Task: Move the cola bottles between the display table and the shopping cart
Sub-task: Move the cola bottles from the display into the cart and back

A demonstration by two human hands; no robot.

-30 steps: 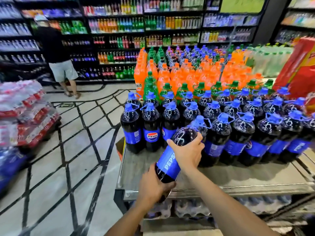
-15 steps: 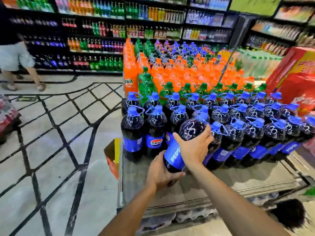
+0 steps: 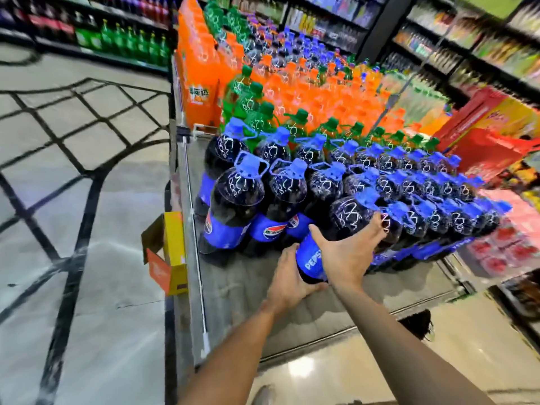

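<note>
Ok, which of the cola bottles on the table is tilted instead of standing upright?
The held cola bottle at the front of the display table: it leans toward the rows, the left hand under its base, the right hand across its label. The others stand upright.

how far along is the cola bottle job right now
Done: rows of cola bottles already stand on the display table. In hand: one tilted cola bottle, left hand gripping its base, right hand laid across its label. Left: standing it in the front row. No shopping cart in view.
</note>
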